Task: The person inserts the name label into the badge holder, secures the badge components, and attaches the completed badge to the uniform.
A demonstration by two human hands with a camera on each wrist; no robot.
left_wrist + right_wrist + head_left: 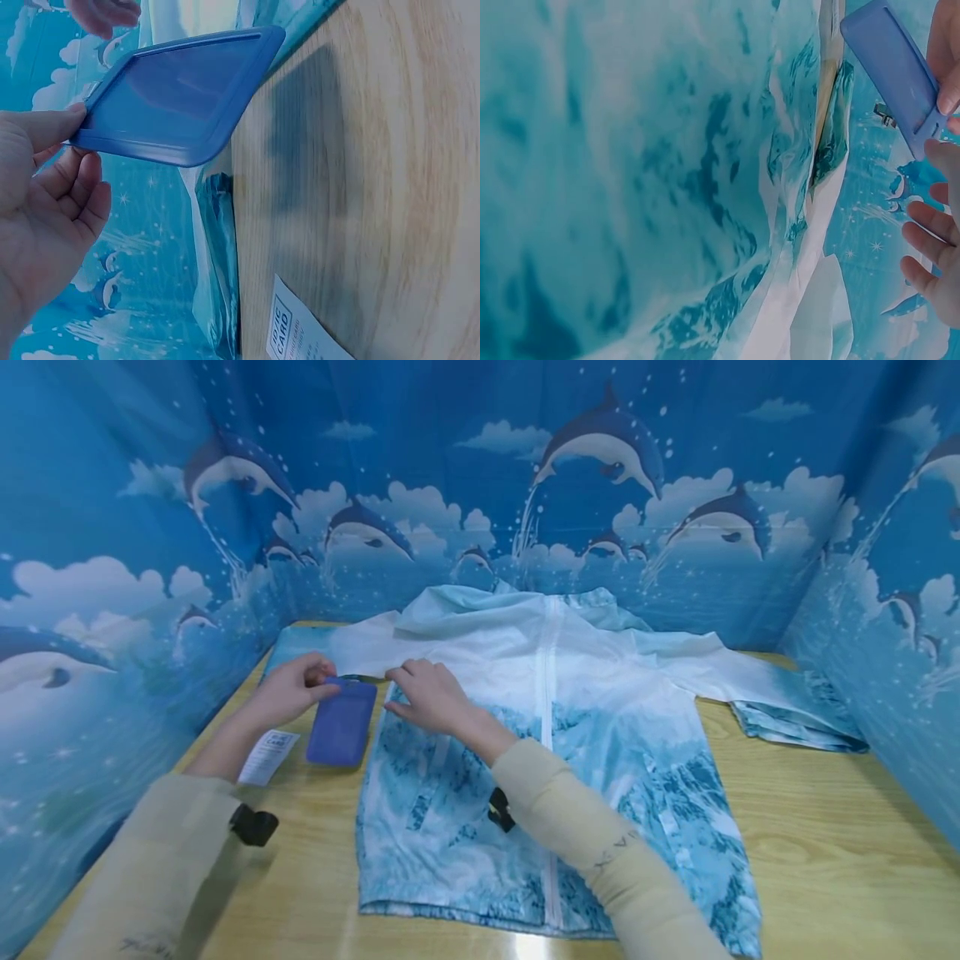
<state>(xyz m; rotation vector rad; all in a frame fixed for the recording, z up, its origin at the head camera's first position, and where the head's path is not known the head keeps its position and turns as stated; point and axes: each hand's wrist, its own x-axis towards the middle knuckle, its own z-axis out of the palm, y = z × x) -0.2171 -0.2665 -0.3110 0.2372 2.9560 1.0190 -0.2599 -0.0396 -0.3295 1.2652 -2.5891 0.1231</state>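
Note:
Thumb and fingers of my left hand (294, 693) pinch a blue-violet card holder (342, 724) at its top corner. In the left wrist view the holder (176, 101) is tilted above the wooden table, its shadow on the wood, with a see-through window framed by a raised rim. My right hand (429, 695) hovers over the left side of a jacket (480, 752), just right of the holder. In the right wrist view its fingers are loosely spread, fingertips close to the holder's slotted end, and nothing is in its grasp.
A white paper slip (268, 756) printed "ID/IC CARD" lies on the wooden table (300, 877), left of the holder. The blue-and-white zip jacket is spread flat, sleeves out to both sides. Dolphin-print curtains (450, 460) surround the table at the back and sides.

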